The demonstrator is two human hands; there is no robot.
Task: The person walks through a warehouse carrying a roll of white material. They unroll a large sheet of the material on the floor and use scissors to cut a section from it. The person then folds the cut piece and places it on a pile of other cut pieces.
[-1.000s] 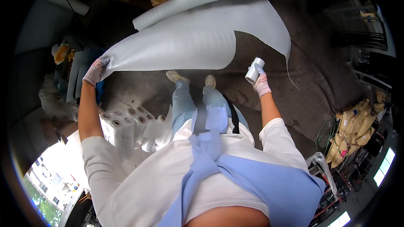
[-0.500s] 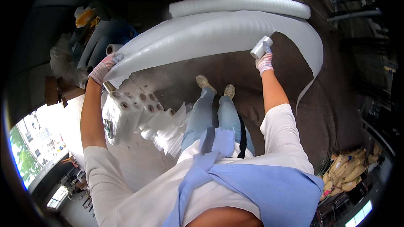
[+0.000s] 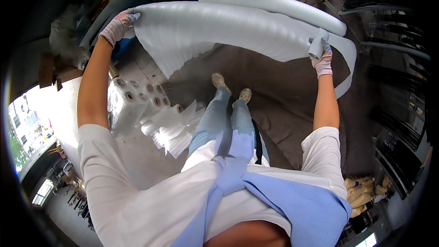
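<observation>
Likely at spreading, pinching the sheet (image 3: 219, 23) in left fingers (image 3: 132, 16) and gripping a small roll (image 3: 317, 48) in right fingers (image 3: 326, 45), needing steady pulling next.

Brown sheeting (image 3: 283, 89) covers part of the grey floor (image 3: 141, 158). Daylight enters at left; dark racks (image 3: 394, 50) line the right.

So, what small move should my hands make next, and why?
Perhaps draw the left hand slightly outward to straighten the white sheet: that hand grips its edge, while the sheet bows and its right end curves round in a narrow strip. The right hand holds a small white roll, so the left seems better placed to adjust the sheet.
</observation>
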